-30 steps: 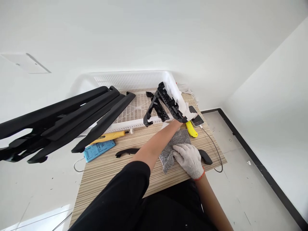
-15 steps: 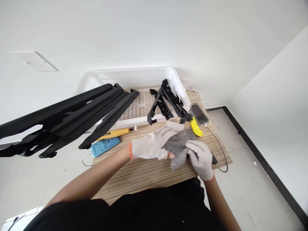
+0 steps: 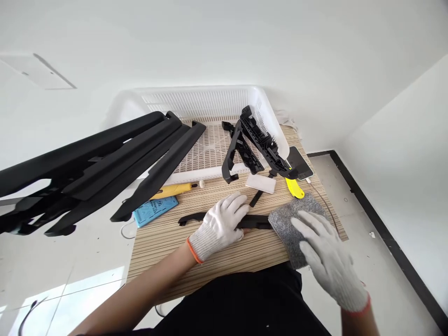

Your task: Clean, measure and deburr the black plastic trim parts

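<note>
A long thin black plastic trim strip (image 3: 257,221) lies across the striped wooden table (image 3: 224,256). My left hand (image 3: 219,226), in a white knit glove, presses down on the middle of the strip with fingers curled over it. My right hand (image 3: 327,254), also gloved, lies flat with fingers spread on a grey cloth (image 3: 292,224) at the strip's right end. The cloth covers that end of the strip.
A white slatted basket (image 3: 210,100) at the back holds black ribbed plastic parts (image 3: 257,142). Long black trim panels (image 3: 105,163) jut out to the left. A yellow cutter (image 3: 294,187), phone (image 3: 299,163), white pad (image 3: 261,183), yellow tool (image 3: 173,190) and blue card (image 3: 154,210) lie around.
My left hand let go of the black ribbed part at the basket and came down onto the strip. My right hand slid the grey cloth to the strip's right end.
</note>
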The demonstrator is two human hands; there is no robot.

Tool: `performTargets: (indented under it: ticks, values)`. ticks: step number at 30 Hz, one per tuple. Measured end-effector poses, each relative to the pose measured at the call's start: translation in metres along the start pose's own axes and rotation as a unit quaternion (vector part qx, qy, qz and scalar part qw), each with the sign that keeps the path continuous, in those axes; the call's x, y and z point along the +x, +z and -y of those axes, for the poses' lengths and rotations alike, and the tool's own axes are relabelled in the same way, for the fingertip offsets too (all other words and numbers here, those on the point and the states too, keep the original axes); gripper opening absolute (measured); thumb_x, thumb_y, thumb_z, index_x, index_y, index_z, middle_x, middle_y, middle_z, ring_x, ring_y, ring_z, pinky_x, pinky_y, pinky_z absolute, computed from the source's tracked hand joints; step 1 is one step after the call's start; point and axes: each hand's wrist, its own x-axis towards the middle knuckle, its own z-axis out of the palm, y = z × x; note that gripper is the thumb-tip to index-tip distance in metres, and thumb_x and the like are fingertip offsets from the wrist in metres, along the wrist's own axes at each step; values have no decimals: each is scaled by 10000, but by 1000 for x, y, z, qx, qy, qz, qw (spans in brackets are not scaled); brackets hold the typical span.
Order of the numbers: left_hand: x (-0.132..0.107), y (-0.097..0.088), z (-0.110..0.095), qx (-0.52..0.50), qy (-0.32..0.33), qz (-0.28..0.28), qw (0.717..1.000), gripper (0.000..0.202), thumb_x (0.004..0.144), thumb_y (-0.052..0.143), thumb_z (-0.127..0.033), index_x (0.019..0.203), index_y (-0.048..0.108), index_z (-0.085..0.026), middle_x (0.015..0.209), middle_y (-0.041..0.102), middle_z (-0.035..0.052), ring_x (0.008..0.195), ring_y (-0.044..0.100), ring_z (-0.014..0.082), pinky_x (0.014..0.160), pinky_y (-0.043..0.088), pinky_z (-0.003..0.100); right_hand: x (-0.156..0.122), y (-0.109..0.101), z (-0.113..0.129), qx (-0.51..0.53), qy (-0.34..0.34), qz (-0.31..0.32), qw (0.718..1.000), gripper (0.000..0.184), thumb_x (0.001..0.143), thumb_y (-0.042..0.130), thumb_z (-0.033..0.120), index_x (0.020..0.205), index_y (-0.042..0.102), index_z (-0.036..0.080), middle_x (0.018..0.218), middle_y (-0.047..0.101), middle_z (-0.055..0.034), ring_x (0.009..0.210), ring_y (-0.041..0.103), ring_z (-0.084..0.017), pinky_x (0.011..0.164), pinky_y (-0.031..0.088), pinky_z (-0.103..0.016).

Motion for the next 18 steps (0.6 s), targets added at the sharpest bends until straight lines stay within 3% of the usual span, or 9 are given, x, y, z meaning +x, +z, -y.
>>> performTargets:
  ticks: [4,8,14,18]
  values:
    - [5,10,-4,22,28,-11,999,432,795,689,-177,1226,682,-157,1422,640,131,1339,582,341,1006,562,463,24,38,16,-8,41,-46,998,400,1053,513,357,1372,643,154,1377,700,-110,1271,628,-301,1152,420,-528]
    - [4,15,-4,44,63,-23,997,427,849,646,-160,1275,668,-130,1383,665,136,1286,620,313,1019,560,442,38,63,23,-7,2,-66,998,332,1053,527,303,1304,689,158,1323,742,-78,1225,663,-281,1150,404,-504]
    - [4,19,-4,69,90,-75,991,337,959,493,-104,1235,686,-84,1311,709,137,1193,675,271,978,583,386,61,77,47,-2,-73,-41,996,368,1066,496,309,1323,688,127,1350,728,-96,1213,666,-256,1141,433,-458]
    - [1,19,-1,74,81,-76,991,352,988,480,-103,1283,671,-95,1352,695,138,1243,665,272,1006,579,393,64,71,37,10,-104,-27,994,382,1083,463,317,1348,677,143,1367,721,-83,1241,660,-238,1160,433,-445]
